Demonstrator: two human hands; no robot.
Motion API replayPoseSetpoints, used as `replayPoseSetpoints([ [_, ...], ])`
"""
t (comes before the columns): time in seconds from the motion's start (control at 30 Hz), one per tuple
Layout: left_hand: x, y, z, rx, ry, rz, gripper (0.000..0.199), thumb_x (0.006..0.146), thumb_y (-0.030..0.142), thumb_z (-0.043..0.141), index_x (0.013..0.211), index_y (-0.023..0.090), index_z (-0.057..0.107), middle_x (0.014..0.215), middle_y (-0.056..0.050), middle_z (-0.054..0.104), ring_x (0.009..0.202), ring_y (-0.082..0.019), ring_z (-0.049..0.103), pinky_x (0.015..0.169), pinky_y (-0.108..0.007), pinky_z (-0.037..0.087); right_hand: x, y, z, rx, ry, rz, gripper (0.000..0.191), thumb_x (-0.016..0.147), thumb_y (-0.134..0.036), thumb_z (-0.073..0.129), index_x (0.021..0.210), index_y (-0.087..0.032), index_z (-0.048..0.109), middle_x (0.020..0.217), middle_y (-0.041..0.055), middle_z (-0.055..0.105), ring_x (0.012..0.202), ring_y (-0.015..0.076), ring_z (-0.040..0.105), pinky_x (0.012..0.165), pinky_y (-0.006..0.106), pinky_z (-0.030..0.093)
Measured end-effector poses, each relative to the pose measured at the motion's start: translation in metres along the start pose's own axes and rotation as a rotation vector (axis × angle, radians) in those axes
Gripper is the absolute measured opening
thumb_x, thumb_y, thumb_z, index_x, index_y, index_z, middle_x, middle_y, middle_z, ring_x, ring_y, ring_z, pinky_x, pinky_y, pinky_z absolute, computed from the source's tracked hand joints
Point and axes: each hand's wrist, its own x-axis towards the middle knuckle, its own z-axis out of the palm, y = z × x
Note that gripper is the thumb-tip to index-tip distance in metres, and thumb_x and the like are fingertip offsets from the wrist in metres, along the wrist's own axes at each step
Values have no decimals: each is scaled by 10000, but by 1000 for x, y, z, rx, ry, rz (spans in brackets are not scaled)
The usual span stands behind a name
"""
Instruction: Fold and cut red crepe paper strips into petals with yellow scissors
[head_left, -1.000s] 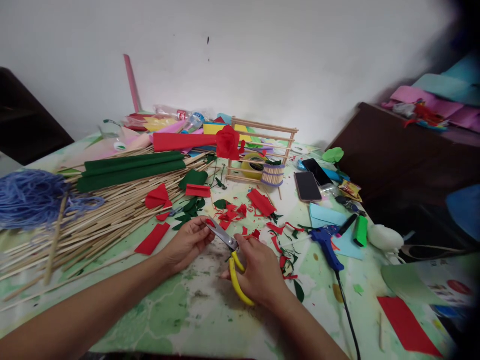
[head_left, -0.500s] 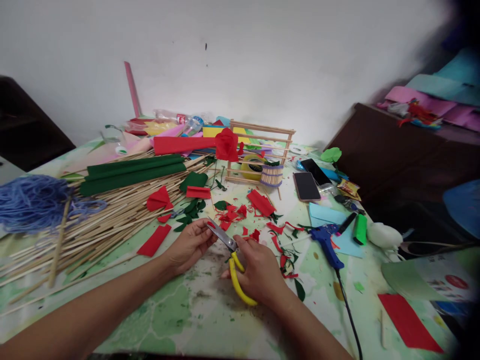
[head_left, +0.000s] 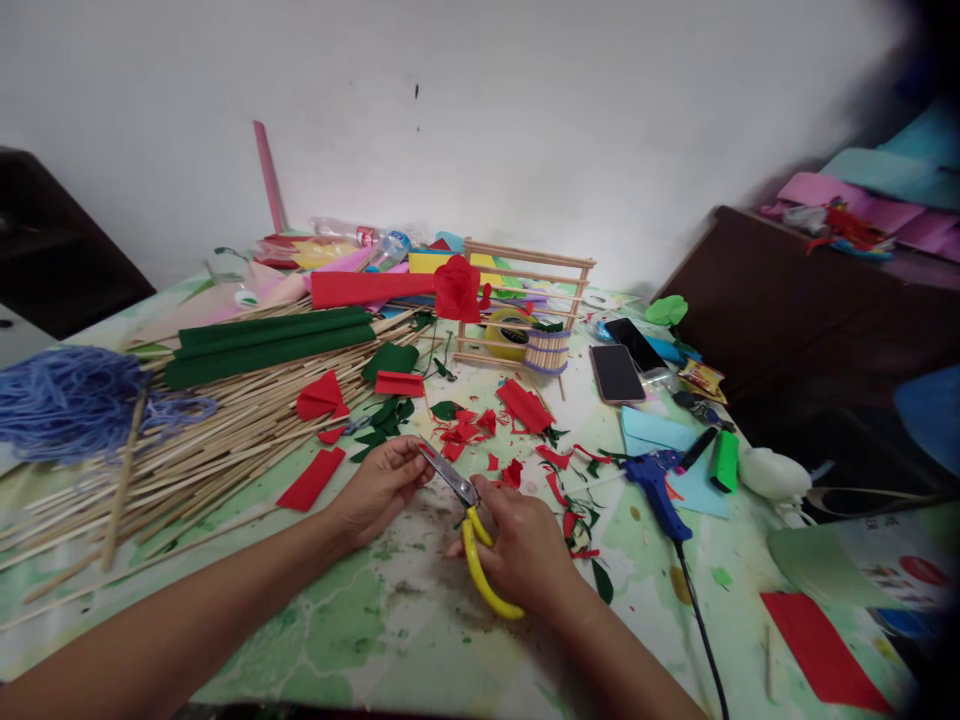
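At the Table (head_left: 277, 640), One Pair of Scissors (head_left: 466, 497)

In front of me, the right hand (head_left: 525, 535) is wrapped around the yellow handles of the scissors, held over the near part of the table. The left hand (head_left: 386, 487) is close by, its thumb and fingertips drawn together at the blade tips. I can't tell if it pinches something tiny.

The scissors should be light, but hard and stiff. The metal may be slippery and sharp, so the yellow handles look like the best place to hold.

Just past the hands lie red scraps (head_left: 459, 432), too many to count. To the right is one blue glue gun (head_left: 658, 490), with one green marker (head_left: 724, 462) near it and two phones (head_left: 617, 373) farther back. Behind the scraps, one red flower (head_left: 457, 288) sits at the left side of one stick frame (head_left: 527, 252). To the left are loads of thin sticks (head_left: 247, 430), and one pile of blue yarn (head_left: 67, 400).
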Motion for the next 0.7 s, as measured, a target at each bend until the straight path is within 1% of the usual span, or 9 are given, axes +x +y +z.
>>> replayPoseSetpoints([
  [0.13, 0, 2, -1, 8, -9, -11, 204, 596, 192, 821, 708, 111, 671, 579, 1, 591, 562, -79, 503, 567, -159, 430, 0, 1, 2, 13, -11, 1, 554, 792, -459, 566, 1259, -163, 524, 949, 100, 686, 821, 232, 648, 691, 287, 460],
  [0.37, 2, 5, -4, 45, 5, -26, 207, 575, 187, 828, 705, 120, 682, 585, -3, 609, 567, -88, 534, 579, -174, 440, -1, 2, 2, 29, -3, -10, 529, 807, -471, 546, 1243, -173, 531, 938, 101, 688, 834, 233, 653, 702, 281, 456],
  [0.43, 3, 6, -6, 90, -1, -7, 200, 578, 195, 827, 707, 128, 690, 592, -6, 622, 573, -96, 547, 585, -183, 442, -1, 2, 0, 36, -10, -11, 513, 808, -478, 544, 1227, -182, 539, 923, 94, 688, 834, 233, 654, 693, 277, 452],
  [0.6, 7, 8, -13, 279, -23, 70, 139, 623, 200, 793, 704, 132, 702, 600, -23, 644, 579, -122, 563, 584, -207, 436, -1, 2, -3, 54, -27, -7, 521, 802, -490, 556, 1231, -194, 531, 913, 85, 686, 828, 224, 650, 682, 265, 441],
  [0.7, 8, 7, -17, 325, -43, 88, 112, 643, 196, 776, 701, 133, 704, 599, -22, 643, 582, -118, 553, 577, -199, 422, -1, 2, -3, 60, -31, -7, 486, 806, -486, 556, 1204, -207, 542, 894, 72, 686, 803, 210, 644, 670, 254, 427],
])
